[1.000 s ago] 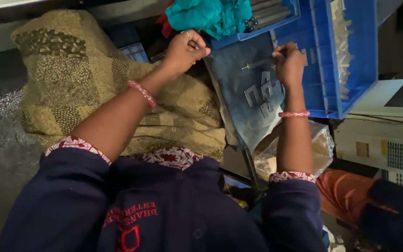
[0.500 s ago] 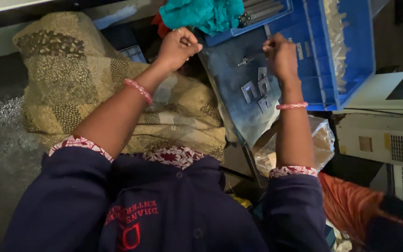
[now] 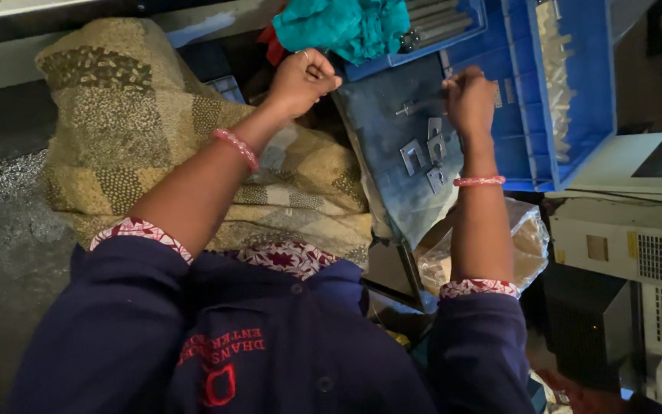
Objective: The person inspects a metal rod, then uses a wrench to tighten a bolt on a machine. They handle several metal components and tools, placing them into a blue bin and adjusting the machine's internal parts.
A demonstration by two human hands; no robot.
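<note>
My left hand (image 3: pixel 304 77) is curled into a fist at the upper left edge of a dark blue-grey sheet (image 3: pixel 381 180); I see nothing in it. My right hand (image 3: pixel 469 98) is closed around a thin metal rod (image 3: pixel 420 106) that points left over the sheet. Just below that hand, a few small flat metal brackets (image 3: pixel 423 157) lie on the sheet. Both wrists wear pink bangles and dark blue sleeves with patterned cuffs.
A blue plastic crate (image 3: pixel 576 92) with pale metal parts stands behind the sheet. Teal cloth (image 3: pixel 346 27) lies at the top. A patterned beige cushion (image 3: pixel 139 138) fills the left. A clear plastic bag (image 3: pixel 526 241) and white machine housings (image 3: pixel 630 230) sit at the right.
Both hands have moved slightly farther from me. My right hand has lifted off the sheet's middle, so the metal brackets now show below it.
</note>
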